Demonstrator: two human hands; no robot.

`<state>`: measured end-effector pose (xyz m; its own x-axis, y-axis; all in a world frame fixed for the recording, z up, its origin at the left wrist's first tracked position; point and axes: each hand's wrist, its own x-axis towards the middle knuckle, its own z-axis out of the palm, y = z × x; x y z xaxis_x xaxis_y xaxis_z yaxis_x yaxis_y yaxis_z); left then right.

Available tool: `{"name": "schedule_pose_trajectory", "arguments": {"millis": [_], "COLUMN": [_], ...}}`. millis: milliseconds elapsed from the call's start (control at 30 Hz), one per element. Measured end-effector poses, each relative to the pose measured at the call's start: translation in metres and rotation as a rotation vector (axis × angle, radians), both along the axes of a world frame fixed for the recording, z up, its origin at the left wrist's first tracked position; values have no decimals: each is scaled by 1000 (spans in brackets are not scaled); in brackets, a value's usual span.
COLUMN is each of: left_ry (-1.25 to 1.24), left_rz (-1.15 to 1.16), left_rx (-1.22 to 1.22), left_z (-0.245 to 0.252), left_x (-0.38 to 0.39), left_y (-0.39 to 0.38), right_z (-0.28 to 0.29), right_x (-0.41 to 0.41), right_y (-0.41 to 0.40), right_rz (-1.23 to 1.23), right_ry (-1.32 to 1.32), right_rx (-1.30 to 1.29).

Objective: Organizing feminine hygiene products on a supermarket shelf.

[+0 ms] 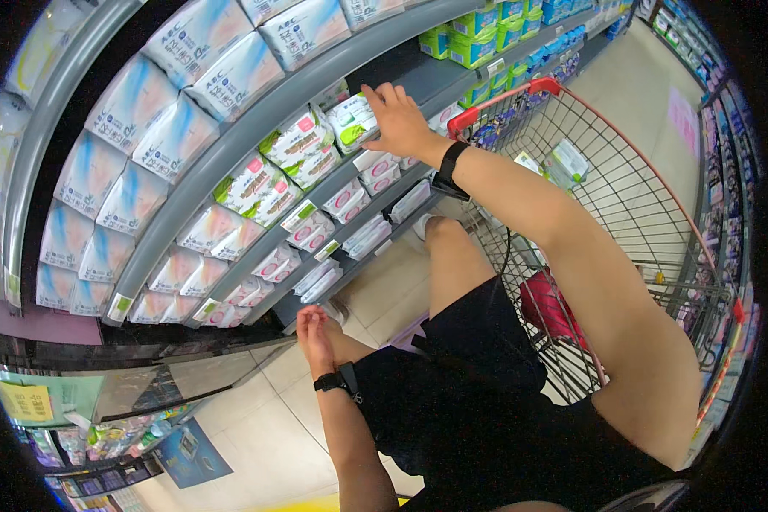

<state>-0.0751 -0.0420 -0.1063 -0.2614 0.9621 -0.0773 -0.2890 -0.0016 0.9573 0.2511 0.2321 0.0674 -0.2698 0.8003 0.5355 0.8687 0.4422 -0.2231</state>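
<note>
My right hand (397,121) reaches to the middle shelf. Its thumb and fingers are around the right end of a white and green soft pack (349,121), which still sits in the row. Left of it are stacked ABC packs (297,144) with green leaf prints and pink marks. Lower down, my left hand (315,336) hangs by my bent knee, fingers curled together, with nothing visible in it. The shelf edge (281,224) lies above that hand, apart from it.
A wire shopping cart (640,185) with red corners stands at my right, holding a few packs (566,160) and a dark red bag (547,307). White ABC packs (198,38) fill the upper shelf. Green packs (473,45) stand farther along. Tiled floor (281,409) lies below.
</note>
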Motion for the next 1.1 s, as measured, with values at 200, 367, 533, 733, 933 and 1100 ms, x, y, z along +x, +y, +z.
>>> {"name": "schedule_pose_trajectory", "arguments": {"millis": [200, 367, 533, 733, 933, 1100], "left_ry": [32, 274, 489, 490, 594, 556], "left_rz": [-16, -37, -99, -190, -208, -241], "left_rx": [-61, -169, -192, -206, -250, -213], "left_z": [9, 20, 19, 29, 29, 14], "left_x": [8, 15, 19, 28, 27, 25], "left_y": [1, 5, 6, 11, 11, 15], "right_z": [-1, -2, -2, -8, -8, -5], "right_x": [5, 2, 4, 18, 18, 23], "right_y": [6, 7, 11, 22, 22, 23], "right_rz": [12, -2, -41, -38, -53, -122], "right_ry": [5, -94, -88, -11, 3, -6], "right_rx": [-5, -31, -95, -53, -101, -181]}}
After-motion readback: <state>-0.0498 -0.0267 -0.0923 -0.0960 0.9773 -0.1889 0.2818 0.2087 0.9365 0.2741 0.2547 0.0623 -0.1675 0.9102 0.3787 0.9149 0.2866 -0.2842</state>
